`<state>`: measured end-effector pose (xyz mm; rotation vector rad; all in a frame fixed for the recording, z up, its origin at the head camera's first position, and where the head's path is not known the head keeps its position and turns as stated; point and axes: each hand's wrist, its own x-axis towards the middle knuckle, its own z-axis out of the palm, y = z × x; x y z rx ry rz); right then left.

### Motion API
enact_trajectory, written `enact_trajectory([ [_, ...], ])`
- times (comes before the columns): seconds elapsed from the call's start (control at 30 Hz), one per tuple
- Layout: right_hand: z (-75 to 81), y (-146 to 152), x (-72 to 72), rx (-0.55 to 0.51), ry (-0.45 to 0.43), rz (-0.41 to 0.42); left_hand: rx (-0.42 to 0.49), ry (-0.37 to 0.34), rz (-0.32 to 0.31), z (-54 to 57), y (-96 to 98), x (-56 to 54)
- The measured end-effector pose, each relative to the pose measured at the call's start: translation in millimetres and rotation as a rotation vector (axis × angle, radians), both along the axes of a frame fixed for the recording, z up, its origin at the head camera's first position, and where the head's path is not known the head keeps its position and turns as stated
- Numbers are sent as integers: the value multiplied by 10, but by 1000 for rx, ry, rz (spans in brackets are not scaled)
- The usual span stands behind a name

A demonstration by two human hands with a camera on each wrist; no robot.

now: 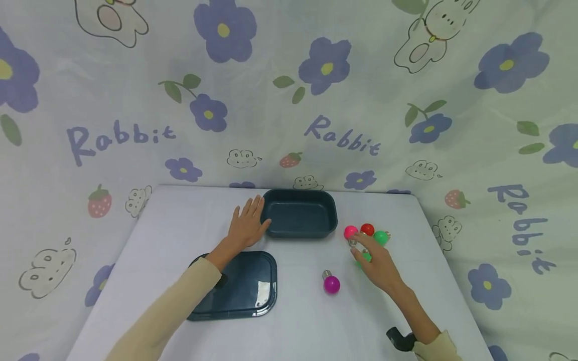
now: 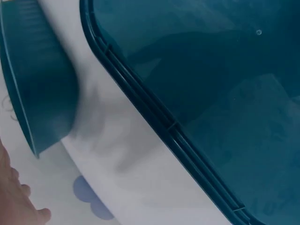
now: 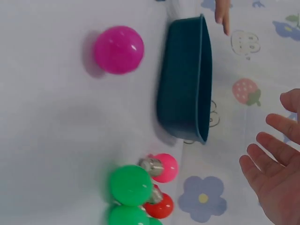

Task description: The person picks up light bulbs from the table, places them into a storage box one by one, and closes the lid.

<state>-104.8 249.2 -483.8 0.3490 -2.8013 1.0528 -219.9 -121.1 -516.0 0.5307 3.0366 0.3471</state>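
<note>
My left hand, fingers straight and spread, is at the left side of a dark teal rectangular container. Whether it touches the rim is hard to tell. Over a cluster of small coloured light bulbs hovers my right hand, its fingers extended; the right wrist view shows nothing in its palm. The cluster has a pink bulb, a red bulb, a green bulb and another green bulb, partly hidden by that hand in the head view. A purple bulb lies apart, nearer the front.
A dark teal lid lies flat in front of the container, partly under the left forearm. The white table ends at a patterned cloth with flowers and rabbits behind and around it.
</note>
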Motion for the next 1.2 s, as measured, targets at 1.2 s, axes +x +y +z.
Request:
enact_trajectory([
  [1.2, -951, -344, 471, -197, -313, -71, -66, -49, 38, -301, 76, -295],
])
